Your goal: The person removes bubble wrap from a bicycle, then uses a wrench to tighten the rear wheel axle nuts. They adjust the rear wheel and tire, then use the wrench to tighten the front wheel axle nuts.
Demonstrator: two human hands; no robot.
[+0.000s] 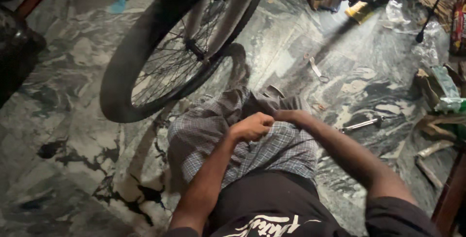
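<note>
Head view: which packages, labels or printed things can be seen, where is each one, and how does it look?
Red packet: right edge, upright, red with dark marks, partly cut off.
Green-white wrapper: right side on the floor, crumpled, beside brown cardboard scraps.
Clear plastic bag: upper right, wrinkled.
Black shirt: bottom centre, white print.

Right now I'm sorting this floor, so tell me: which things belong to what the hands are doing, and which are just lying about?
In hand:
- left hand, fisted on the checked cloth at the lap
- right hand, pressed into the same cloth

Lying about:
- bicycle wheel
- flat spanner
- metal rod tool
- cardboard scraps
- yellow-tipped tool
</note>
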